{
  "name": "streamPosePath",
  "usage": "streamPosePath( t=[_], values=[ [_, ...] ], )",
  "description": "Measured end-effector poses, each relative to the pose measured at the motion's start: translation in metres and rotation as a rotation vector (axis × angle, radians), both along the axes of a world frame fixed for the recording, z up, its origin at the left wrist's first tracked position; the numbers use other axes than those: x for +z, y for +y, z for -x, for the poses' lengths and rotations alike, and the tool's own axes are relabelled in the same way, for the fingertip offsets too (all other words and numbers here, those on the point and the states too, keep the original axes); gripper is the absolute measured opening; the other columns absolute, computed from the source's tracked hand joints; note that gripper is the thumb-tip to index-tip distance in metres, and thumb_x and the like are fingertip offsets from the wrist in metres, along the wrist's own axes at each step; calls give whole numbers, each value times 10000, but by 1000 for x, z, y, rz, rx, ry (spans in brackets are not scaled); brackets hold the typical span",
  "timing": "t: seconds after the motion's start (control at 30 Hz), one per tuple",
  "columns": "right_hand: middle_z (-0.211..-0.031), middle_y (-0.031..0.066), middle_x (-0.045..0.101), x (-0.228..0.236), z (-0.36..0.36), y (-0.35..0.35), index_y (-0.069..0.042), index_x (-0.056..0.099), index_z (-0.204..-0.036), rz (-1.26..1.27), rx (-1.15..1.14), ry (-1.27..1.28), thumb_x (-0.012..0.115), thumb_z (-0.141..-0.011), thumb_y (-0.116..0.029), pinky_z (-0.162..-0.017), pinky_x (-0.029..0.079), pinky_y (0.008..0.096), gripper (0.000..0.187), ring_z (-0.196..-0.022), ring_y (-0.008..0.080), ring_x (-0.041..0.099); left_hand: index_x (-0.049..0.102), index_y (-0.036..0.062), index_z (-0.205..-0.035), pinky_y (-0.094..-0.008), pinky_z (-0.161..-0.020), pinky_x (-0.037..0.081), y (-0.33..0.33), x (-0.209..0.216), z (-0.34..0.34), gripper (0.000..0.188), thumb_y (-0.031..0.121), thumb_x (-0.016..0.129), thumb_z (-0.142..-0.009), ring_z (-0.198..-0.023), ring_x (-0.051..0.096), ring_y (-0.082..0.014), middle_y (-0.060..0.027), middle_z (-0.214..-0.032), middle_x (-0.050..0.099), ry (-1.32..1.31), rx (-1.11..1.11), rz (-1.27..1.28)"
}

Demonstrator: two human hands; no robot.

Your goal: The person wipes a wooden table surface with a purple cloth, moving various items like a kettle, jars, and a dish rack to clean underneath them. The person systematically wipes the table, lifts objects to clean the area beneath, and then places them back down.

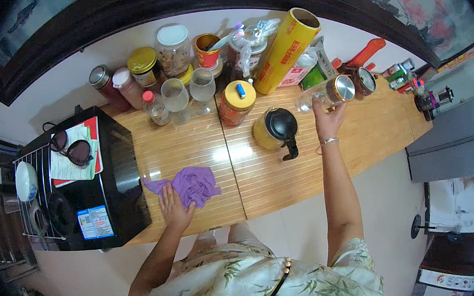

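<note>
A crumpled purple cloth point(195, 185) lies on the wooden table near its front edge. My left hand point(176, 206) rests on the cloth's near side, fingers stretched out flat. At the right, my right hand point(329, 119) is wrapped round a clear glass bottle with a silver lid point(344, 88). The bottle is tilted, its base toward the left; whether it touches the table I cannot tell. Between my hands stands a pitcher with a black lid and handle point(280, 125), yellowish inside. A jar with a yellow lid point(237, 102) is just left of it, a blue object on top.
Two stemmed glasses point(176, 95), several jars and flasks, and a tall yellow roll point(287, 51) line the table's back. A black oven point(115, 163) with sunglasses point(76, 150) on top borders the left. Beyond the right end stands a grey fridge point(454, 140).
</note>
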State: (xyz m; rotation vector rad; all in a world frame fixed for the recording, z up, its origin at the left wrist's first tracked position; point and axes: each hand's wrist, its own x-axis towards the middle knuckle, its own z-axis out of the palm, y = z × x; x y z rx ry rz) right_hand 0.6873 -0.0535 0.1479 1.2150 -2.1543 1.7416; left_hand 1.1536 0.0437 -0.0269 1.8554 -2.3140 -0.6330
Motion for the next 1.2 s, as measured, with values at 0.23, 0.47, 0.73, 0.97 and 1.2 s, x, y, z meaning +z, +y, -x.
streamPosePath(
  t=[0.23,0.47,0.73,0.97,1.2],
  values=[
    [-929,187,598,-92,74,-37,-7,504,-1036,-97,-24,59,812,-634,-312,-789,475,396,592,-877,317,588,273,-137,-1408,-515,-1163,45,1,2,16,903,381,673,-785,-1456,76,-361,-211,-1562,131,-42,89,24],
    [-997,196,612,-133,95,-40,7,494,-1068,-232,-4,-45,797,-648,-247,-830,479,411,577,-942,323,604,228,-124,-1429,-532,-1157,41,2,-3,30,918,355,674,-786,-1456,66,-371,-208,-1570,102,-69,200,21],
    [-1259,236,530,-159,80,8,21,410,-1334,-147,126,-374,774,-763,-283,-933,456,363,742,-1066,305,572,235,-121,-1431,-531,-1158,36,-1,4,40,925,365,674,-777,-1455,64,-380,-205,-1578,81,-73,225,34],
    [-899,168,631,-120,-31,110,-17,585,-1081,-586,340,-46,730,-800,-292,-604,493,375,419,-661,267,604,223,-108,-1441,-525,-1160,24,0,-10,36,953,409,668,-775,-1457,58,-375,-213,-1572,101,-63,217,58],
    [-661,182,571,-141,5,57,0,583,-870,-383,272,-30,680,-861,-231,-559,439,390,251,-607,318,568,230,-103,-1441,-534,-1156,20,0,-11,30,957,433,674,-785,-1458,59,-375,-234,-1560,130,-101,238,15]
  ],
)
